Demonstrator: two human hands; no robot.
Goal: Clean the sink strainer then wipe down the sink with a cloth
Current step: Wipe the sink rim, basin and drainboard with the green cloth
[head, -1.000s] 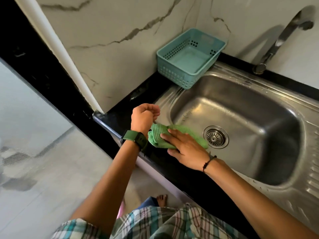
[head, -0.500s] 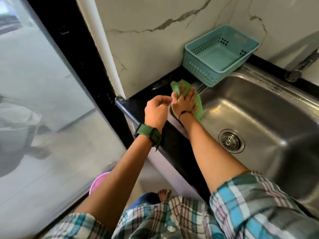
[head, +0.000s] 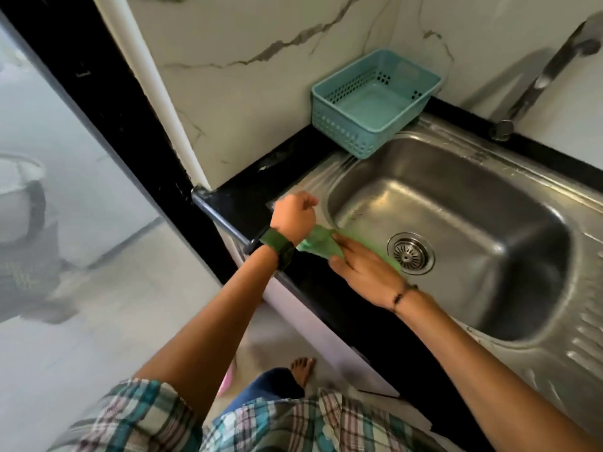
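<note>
A green cloth (head: 317,243) lies on the near-left rim of the steel sink (head: 483,223). My right hand (head: 362,272) presses flat on it, fingers pointing left. My left hand (head: 293,216), with a green watch on its wrist, is curled into a loose fist just left of the cloth on the sink's left ledge; I cannot tell whether it holds anything. The round metal strainer (head: 410,253) sits in the drain at the basin's bottom, just right of my right hand.
A teal plastic basket (head: 375,102) stands at the back-left corner of the sink against the marble wall. A steel tap (head: 535,83) rises at the back right. Black countertop (head: 254,187) borders the sink. A glass panel stands to the left.
My right hand has slid the cloth from the back-left ledge near the basket down to the sink's near-left rim. My left hand has stayed in a fist at the left ledge.
</note>
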